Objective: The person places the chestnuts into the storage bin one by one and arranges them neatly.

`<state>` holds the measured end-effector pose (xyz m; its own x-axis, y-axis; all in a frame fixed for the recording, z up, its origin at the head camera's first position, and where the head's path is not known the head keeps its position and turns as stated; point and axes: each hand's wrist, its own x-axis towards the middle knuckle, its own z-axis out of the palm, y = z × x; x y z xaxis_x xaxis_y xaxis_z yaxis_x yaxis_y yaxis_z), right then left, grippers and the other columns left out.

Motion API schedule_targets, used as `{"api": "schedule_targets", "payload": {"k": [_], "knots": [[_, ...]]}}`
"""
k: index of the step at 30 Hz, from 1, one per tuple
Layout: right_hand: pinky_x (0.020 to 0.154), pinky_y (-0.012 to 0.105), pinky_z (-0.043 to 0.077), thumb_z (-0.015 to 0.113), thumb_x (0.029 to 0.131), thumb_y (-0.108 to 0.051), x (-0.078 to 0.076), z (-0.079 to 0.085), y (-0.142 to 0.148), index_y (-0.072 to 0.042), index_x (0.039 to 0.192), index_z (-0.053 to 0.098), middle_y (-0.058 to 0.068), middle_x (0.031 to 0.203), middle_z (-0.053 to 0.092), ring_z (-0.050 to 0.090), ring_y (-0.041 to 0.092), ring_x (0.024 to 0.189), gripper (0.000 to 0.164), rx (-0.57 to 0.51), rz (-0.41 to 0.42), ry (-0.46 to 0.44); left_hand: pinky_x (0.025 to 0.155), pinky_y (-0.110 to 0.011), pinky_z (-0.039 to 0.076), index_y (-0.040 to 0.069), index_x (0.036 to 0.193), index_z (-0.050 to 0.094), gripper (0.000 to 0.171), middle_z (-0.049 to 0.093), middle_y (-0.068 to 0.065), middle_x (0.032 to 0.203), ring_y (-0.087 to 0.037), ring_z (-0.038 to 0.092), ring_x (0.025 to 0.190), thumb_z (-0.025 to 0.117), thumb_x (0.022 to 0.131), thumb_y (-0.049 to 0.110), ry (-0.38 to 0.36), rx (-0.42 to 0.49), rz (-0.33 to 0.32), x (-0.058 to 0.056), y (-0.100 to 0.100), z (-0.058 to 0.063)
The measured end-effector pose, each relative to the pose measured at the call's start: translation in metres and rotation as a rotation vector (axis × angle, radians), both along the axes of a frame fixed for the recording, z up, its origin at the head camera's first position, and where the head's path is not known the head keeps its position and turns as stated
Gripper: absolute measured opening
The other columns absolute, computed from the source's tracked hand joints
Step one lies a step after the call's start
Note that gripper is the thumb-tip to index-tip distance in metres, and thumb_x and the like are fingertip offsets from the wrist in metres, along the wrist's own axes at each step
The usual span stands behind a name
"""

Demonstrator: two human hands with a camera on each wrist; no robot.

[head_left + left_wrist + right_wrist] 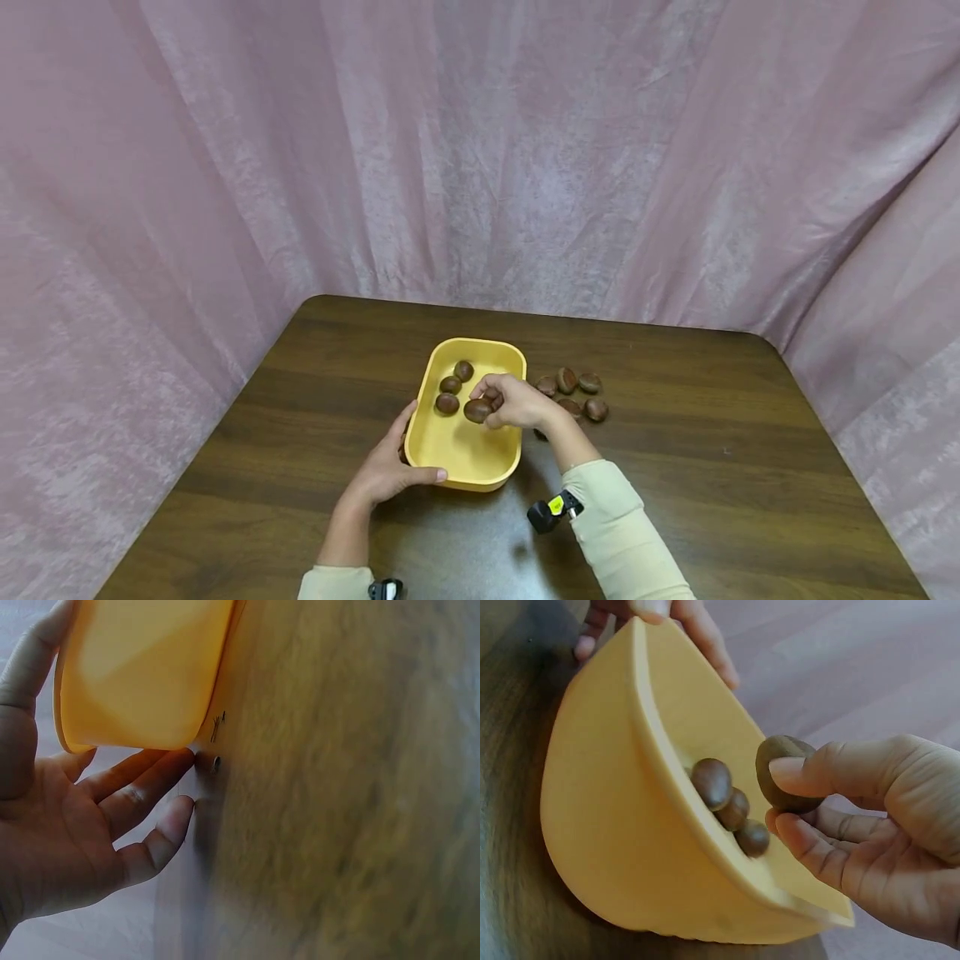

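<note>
A yellow rectangular container [517, 462] sits on the table, holding three brown chestnuts [447, 404] along its left side. My left hand [386, 467] grips its near left corner, thumb over the near rim and fingers along the left wall. Over the inside of the container, my right hand [517, 403] pinches a chestnut [784, 774] between thumb and fingers. In the head view another bit of brown shows among the right fingers, mostly hidden. The right wrist view shows the three chestnuts [711, 784] in a row below the held one.
Several more chestnuts [566, 381] lie on the wooden table [675, 467] just right of the container, partly behind the right wrist. Something brown [403, 450] peeks out between the left hand and the container wall. A pink curtain [480, 167] hangs behind the table.
</note>
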<state>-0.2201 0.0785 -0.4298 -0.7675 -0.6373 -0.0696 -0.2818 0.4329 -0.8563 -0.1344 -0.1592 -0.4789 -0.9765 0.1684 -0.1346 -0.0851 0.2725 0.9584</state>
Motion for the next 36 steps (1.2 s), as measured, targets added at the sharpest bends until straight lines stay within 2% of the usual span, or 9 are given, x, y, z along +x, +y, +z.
{"api": "schedule_targets", "payload": {"k": [8, 14, 18, 21, 24, 30, 36], "knots": [[0.061, 0.027, 0.044, 0.073, 0.065, 0.012, -0.011, -0.013, -0.019, -0.001, 0.102, 0.063, 0.01, 0.079, 0.06, 0.053, 0.015, 0.068, 0.04, 0.009, 0.025, -0.075, 0.088, -0.04, 0.038, 0.02, 0.15, 0.015, 0.116, 0.05, -0.018, 0.127, -0.028, 0.054, 0.103, 0.089, 0.061, 0.019, -0.01, -0.04, 0.004, -0.002, 0.002, -0.001], [0.062, 0.027, 0.046, 0.075, 0.064, 0.01, -0.018, -0.025, -0.033, -0.002, 0.101, 0.066, 0.005, 0.083, 0.063, 0.053, 0.012, 0.071, 0.041, 0.043, 0.059, -0.07, 0.083, -0.038, 0.041, 0.022, 0.149, 0.017, 0.115, 0.051, -0.019, 0.127, -0.027, 0.057, 0.098, 0.089, 0.061, 0.018, -0.006, -0.042, 0.007, -0.003, 0.003, -0.001], [0.062, 0.025, 0.045, 0.076, 0.065, 0.01, -0.018, -0.032, -0.037, -0.001, 0.102, 0.067, 0.003, 0.086, 0.065, 0.053, 0.011, 0.072, 0.039, 0.054, 0.024, -0.093, 0.079, -0.036, 0.044, 0.023, 0.149, 0.017, 0.114, 0.053, -0.019, 0.123, -0.026, 0.059, 0.093, 0.089, 0.061, 0.017, -0.013, -0.02, 0.002, -0.004, 0.005, -0.002], [0.061, 0.025, 0.047, 0.077, 0.066, 0.01, -0.018, -0.037, -0.038, 0.001, 0.102, 0.068, 0.005, 0.081, 0.065, 0.054, 0.011, 0.069, 0.038, 0.051, -0.009, -0.112, 0.078, -0.036, 0.044, 0.024, 0.149, 0.017, 0.114, 0.053, -0.019, 0.123, -0.026, 0.059, 0.092, 0.089, 0.061, 0.016, -0.014, -0.018, 0.006, -0.004, 0.007, -0.003], [0.061, 0.025, 0.047, 0.078, 0.067, 0.007, -0.02, -0.04, -0.041, 0.0, 0.101, 0.069, 0.004, 0.075, 0.064, 0.056, 0.011, 0.067, 0.036, 0.086, -0.029, -0.088, 0.079, -0.037, 0.044, 0.024, 0.149, 0.017, 0.114, 0.053, -0.018, 0.124, -0.025, 0.059, 0.093, 0.089, 0.061, 0.018, -0.016, -0.038, 0.011, -0.003, 0.006, -0.003], [0.063, 0.024, 0.046, 0.078, 0.07, 0.0, -0.024, -0.038, -0.045, -0.004, 0.1, 0.069, 0.001, 0.073, 0.064, 0.058, 0.013, 0.067, 0.031, 0.191, -0.057, -0.043, 0.081, -0.038, 0.043, 0.024, 0.149, 0.018, 0.114, 0.052, -0.018, 0.125, -0.024, 0.058, 0.095, 0.089, 0.06, 0.021, -0.023, -0.051, 0.012, -0.003, 0.006, -0.002], [0.062, 0.031, 0.049, 0.076, 0.072, 0.003, -0.026, -0.031, -0.046, 0.001, 0.103, 0.067, 0.006, 0.076, 0.064, 0.057, 0.014, 0.065, 0.032, 0.175, -0.061, -0.129, 0.078, -0.036, 0.044, 0.024, 0.149, 0.017, 0.114, 0.053, -0.019, 0.122, -0.025, 0.058, 0.093, 0.089, 0.06, 0.019, -0.026, -0.044, 0.01, -0.003, 0.004, 0.001]]}}
